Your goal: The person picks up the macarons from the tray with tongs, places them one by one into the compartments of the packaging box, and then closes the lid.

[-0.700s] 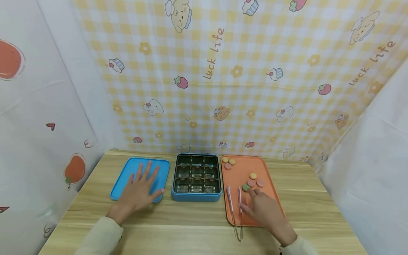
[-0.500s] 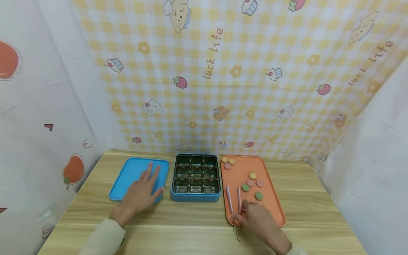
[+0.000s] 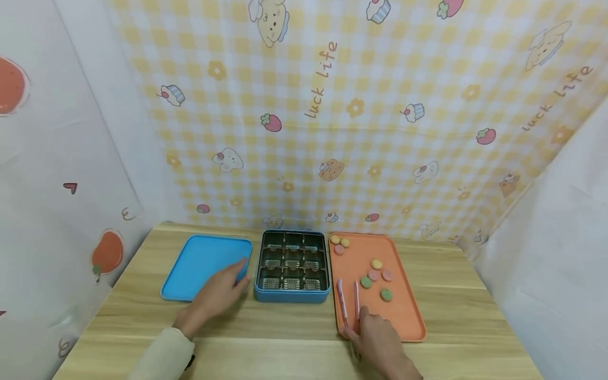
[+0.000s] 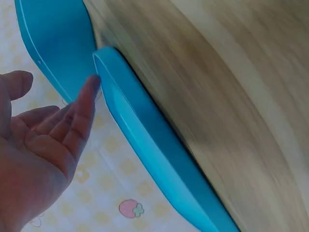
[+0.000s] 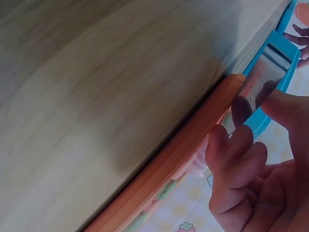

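Note:
My right hand (image 3: 380, 338) grips the metal bend of a pair of tongs at the orange tray's (image 3: 408, 306) front edge. The tongs' pink-wrapped arms (image 3: 342, 298) lie apart over the tray. In the right wrist view, thumb and fingers close around the shiny metal strip of the tongs (image 5: 263, 75). My left hand (image 3: 216, 295) reaches across the front right corner of the blue tray (image 3: 201, 264), holding nothing. Its fingers are extended, and in the left wrist view a fingertip (image 4: 94, 83) is right at the tray's corner.
Between the trays stands a blue box (image 3: 292, 295) with a dark insert of several compartments. Small round macaron-like pieces in yellow (image 3: 376, 264), pink (image 3: 387, 275) and green (image 3: 386, 294) lie on the orange tray. A checked cloth (image 3: 304, 148) hangs behind the wooden table (image 3: 456, 295).
My right hand has moved from beside the green pieces down and left to the tongs' bend and grips it. My left hand has shifted right and nearer from over the blue tray.

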Demonstrator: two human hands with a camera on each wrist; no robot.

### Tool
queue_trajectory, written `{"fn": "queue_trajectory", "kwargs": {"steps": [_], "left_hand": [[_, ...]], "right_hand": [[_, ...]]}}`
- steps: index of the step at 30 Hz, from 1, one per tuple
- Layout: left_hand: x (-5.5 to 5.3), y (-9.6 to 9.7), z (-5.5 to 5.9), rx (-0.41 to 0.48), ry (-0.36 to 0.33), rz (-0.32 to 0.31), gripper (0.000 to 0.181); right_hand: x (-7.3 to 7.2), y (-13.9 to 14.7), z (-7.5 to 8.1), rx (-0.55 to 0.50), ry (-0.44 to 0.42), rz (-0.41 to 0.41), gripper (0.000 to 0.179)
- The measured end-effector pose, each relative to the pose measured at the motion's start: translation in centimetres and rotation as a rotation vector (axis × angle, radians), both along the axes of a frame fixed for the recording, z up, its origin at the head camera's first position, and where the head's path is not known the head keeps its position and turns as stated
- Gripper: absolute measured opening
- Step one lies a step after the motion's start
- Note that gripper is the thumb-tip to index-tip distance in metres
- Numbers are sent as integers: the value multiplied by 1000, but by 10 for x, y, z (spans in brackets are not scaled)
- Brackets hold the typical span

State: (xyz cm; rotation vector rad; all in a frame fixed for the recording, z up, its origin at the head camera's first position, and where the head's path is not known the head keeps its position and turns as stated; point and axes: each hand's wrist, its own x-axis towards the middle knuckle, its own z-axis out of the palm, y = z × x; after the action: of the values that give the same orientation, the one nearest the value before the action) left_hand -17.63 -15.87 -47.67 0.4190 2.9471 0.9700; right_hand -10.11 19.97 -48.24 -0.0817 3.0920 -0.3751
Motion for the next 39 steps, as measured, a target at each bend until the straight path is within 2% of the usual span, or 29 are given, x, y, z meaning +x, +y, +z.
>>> {"fn": "queue_trajectory", "kwargs": {"steps": [5, 11, 15, 18, 24, 27, 30, 35, 39], "left_hand": [[-8, 6, -2, 76, -86, 19, 57], [-17, 11, -9, 134, -68, -28, 58], [-21, 15, -11, 168, -143, -41, 60], [-22, 18, -11, 181, -181, -45, 60], [-23, 23, -11, 117, -141, -88, 59], [-24, 24, -12, 105, -136, -103, 58], [-24, 24, -13, 122, -160, -120, 58], [-25, 22, -11, 152, -217, -147, 60], [-25, 23, -11, 185, -237, -138, 61]], "right_hand": [[-4, -3, -1, -68, -47, -32, 43], [-10, -2, -3, -75, -19, -39, 40], [-14, -2, -5, -75, -20, -44, 42], [-16, -3, -6, -75, -9, -44, 36], [-22, 1, -3, -74, 48, -13, 18], [-28, 6, 2, -84, 91, 18, 13], [-37, 11, 5, -87, 140, 58, 12], [-54, 13, 8, -97, 149, 71, 14], [-66, 12, 9, -121, 128, 60, 14]]}}
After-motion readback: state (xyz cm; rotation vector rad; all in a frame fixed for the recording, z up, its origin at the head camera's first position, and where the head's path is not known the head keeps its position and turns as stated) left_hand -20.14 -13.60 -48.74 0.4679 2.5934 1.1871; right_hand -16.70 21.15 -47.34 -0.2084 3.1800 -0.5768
